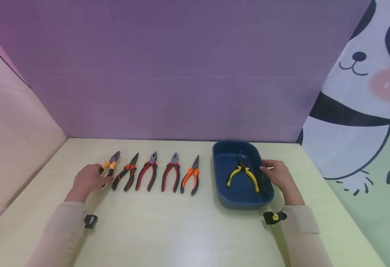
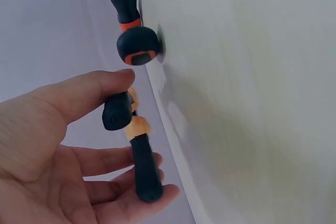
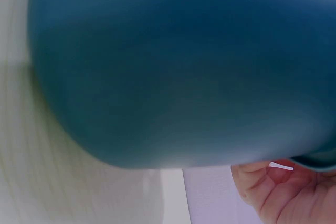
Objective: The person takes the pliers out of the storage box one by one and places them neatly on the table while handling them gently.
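Note:
My left hand (image 1: 88,178) grips the spread handles of the yellow-and-black pliers (image 1: 114,158) at the left end of a row of pliers. In the left wrist view the thumb lies against one handle, and the fingers are behind the other handle (image 2: 146,169). Just right of it lie black-and-orange pliers (image 1: 126,173). On the right, my right hand (image 1: 278,175) holds the right rim of a blue tub (image 1: 222,198). Inside the tub lie yellow-handled pliers (image 1: 237,171) with their handles spread. The tub's outer wall (image 3: 173,77) fills most of the right wrist view, hiding part of that hand.
Two red-and-black pliers (image 1: 155,170) (image 1: 178,172) and orange-handled pliers (image 1: 190,174) lie between the hands, jaws pointing away. The pale tabletop (image 1: 174,230) ends at a purple backdrop (image 1: 181,74). A panda-print sheet (image 1: 358,107) hangs at the right.

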Demonstrator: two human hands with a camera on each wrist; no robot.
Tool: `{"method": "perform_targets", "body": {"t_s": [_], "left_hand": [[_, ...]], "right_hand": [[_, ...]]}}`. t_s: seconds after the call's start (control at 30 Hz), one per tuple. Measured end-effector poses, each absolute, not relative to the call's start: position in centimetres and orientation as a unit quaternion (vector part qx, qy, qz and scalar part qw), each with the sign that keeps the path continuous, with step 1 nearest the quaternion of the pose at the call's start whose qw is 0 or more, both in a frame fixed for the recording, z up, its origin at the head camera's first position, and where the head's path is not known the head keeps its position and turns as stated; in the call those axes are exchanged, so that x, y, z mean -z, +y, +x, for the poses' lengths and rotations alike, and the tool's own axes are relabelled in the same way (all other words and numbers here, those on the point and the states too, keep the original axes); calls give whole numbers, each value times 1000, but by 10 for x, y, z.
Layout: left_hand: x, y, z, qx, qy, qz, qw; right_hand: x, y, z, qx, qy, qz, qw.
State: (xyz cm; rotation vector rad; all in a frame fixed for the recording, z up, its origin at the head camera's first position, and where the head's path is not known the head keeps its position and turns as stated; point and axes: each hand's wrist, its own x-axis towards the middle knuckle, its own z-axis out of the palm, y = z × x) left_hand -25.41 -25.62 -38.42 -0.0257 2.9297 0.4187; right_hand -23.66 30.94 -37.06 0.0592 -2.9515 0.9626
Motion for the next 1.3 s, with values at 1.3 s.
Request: {"method": "perform_targets", "body": {"t_s": [1.3], "left_hand": [[385,-254,-261,-129,979,-49,152]], "right_hand": [[373,311,-238,-308,-951,27,23]]}}
